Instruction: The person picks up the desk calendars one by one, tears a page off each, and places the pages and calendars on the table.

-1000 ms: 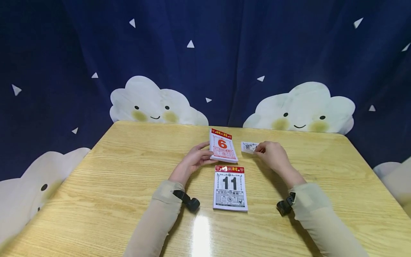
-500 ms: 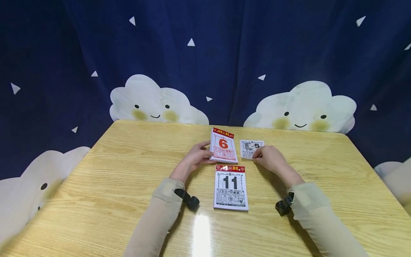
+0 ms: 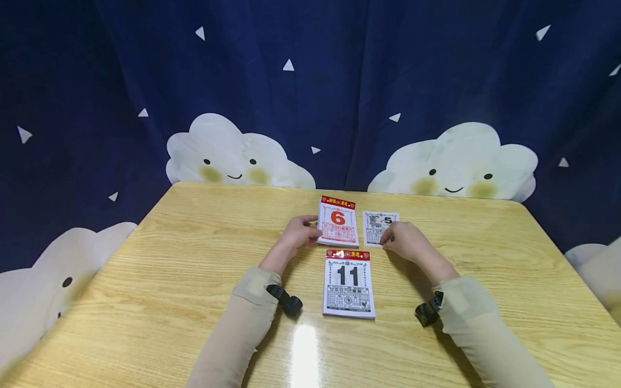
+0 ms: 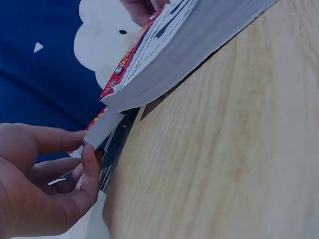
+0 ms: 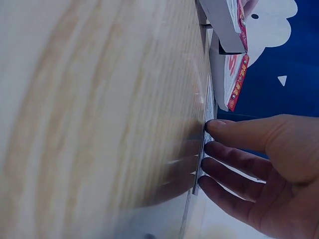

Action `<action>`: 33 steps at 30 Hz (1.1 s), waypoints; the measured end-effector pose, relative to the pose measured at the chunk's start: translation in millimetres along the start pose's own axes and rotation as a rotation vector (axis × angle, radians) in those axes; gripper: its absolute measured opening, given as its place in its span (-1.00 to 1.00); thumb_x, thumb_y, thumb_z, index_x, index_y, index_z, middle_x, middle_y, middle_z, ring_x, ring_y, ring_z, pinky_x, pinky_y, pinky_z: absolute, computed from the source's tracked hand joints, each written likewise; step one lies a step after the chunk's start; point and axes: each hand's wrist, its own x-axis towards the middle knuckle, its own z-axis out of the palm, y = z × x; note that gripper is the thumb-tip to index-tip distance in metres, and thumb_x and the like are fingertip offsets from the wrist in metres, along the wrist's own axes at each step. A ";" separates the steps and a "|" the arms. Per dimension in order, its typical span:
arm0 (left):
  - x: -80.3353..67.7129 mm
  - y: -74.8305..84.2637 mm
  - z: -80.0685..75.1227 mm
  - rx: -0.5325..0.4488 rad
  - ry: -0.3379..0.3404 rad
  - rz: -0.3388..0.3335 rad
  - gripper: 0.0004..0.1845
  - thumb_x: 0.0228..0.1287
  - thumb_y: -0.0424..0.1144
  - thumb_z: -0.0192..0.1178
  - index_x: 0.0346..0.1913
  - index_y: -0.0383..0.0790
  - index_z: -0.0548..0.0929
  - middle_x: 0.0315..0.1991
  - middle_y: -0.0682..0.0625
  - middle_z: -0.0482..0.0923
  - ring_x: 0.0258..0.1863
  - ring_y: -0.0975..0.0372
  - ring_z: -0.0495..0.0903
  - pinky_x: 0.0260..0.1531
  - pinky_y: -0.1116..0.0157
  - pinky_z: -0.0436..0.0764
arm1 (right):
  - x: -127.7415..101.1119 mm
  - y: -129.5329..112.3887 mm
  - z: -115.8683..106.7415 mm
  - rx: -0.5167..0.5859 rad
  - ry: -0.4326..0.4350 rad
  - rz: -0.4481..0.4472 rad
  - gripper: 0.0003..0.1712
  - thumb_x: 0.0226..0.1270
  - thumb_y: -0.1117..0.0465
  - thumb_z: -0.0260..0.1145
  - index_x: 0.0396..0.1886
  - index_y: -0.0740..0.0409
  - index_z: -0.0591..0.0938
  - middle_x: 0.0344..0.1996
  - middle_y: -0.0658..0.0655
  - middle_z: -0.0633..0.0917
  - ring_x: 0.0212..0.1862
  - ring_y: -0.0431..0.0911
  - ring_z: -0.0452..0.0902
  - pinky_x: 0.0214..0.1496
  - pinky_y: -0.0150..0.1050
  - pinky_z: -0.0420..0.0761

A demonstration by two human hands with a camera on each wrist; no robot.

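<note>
In the head view my left hand (image 3: 297,233) is at the left edge of a small tear-off calendar (image 3: 338,222) with a red header and a red 6. The left wrist view shows that edge pinched between thumb and fingers. To the right lies a loose calendar sheet (image 3: 375,227) printed with a black 5. My right hand (image 3: 408,241) covers its lower right corner. Its fingertips (image 5: 212,186) rest on the thin sheet along the table, fingers spread, in the right wrist view. Nearer to me lies a second tear-off calendar (image 3: 348,285), showing a black 11.
A wooden table (image 3: 194,258) bears everything, with a bright reflection near its front. Behind it hangs a dark blue curtain (image 3: 271,97) with clouds and white triangles. Black wrist cameras are strapped over both sleeves.
The loose sheet has come down flat on the table, its 5 now showing. My right hand has slid slightly toward me along it. The left hand's calendar has straightened a little.
</note>
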 end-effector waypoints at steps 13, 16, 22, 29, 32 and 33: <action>-9.2 4.1 -0.9 0.014 -0.011 0.011 -0.60 0.14 -0.49 0.11 0.08 -0.51 0.45 -0.08 -0.34 0.51 -0.40 0.21 0.53 -0.27 0.27 0.66 | -2.7 -9.8 -0.4 -0.012 0.019 0.009 -0.80 0.01 0.43 0.20 -0.40 0.21 0.72 -0.35 0.20 0.68 -0.25 0.02 0.55 -0.16 -0.07 0.55; -14.0 3.2 -3.4 0.062 -0.019 0.016 -0.63 0.15 -0.47 0.12 0.06 -0.51 0.48 -0.05 -0.30 0.50 -0.33 0.20 0.53 -0.23 0.27 0.65 | -6.2 -15.2 1.0 0.023 0.014 0.018 -0.80 0.05 0.42 0.19 -0.37 0.24 0.71 -0.34 0.21 0.67 -0.28 0.00 0.55 -0.18 -0.09 0.56; -22.9 1.2 -10.3 0.095 -0.030 0.042 -0.69 0.17 -0.44 0.11 -0.01 -0.47 0.53 -0.22 -0.20 0.54 -0.39 0.20 0.51 -0.27 0.25 0.64 | -13.7 -23.3 5.1 0.100 0.000 0.016 -0.83 0.10 0.34 0.22 -0.32 0.23 0.69 -0.34 0.18 0.68 -0.28 -0.02 0.56 -0.19 -0.12 0.55; -34.2 -2.3 -14.9 0.175 -0.089 0.007 -0.81 0.17 -0.40 0.13 -0.17 -0.43 0.58 -0.38 -0.15 0.54 -0.46 0.20 0.51 -0.38 0.29 0.64 | -24.9 -30.0 6.8 0.151 -0.054 0.012 -0.83 0.13 0.30 0.23 -0.29 0.22 0.69 -0.30 0.17 0.69 -0.18 0.04 0.57 -0.08 -0.07 0.54; -39.0 -3.7 -12.3 0.231 -0.146 -0.005 -0.80 0.18 -0.38 0.12 -0.15 -0.41 0.58 -0.32 -0.16 0.56 -0.45 0.20 0.53 -0.39 0.29 0.65 | -29.1 -32.4 6.9 0.162 -0.069 0.041 -0.81 0.11 0.29 0.24 -0.29 0.22 0.69 -0.30 0.17 0.69 -0.17 0.04 0.56 -0.07 -0.06 0.53; -40.2 -3.9 -11.1 0.238 -0.158 -0.008 -0.79 0.18 -0.38 0.13 -0.14 -0.41 0.58 -0.31 -0.15 0.56 -0.44 0.19 0.54 -0.38 0.29 0.65 | -30.4 -33.2 7.0 0.166 -0.075 0.054 -0.81 0.11 0.28 0.25 -0.28 0.22 0.69 -0.29 0.16 0.69 -0.16 0.04 0.56 -0.07 -0.06 0.53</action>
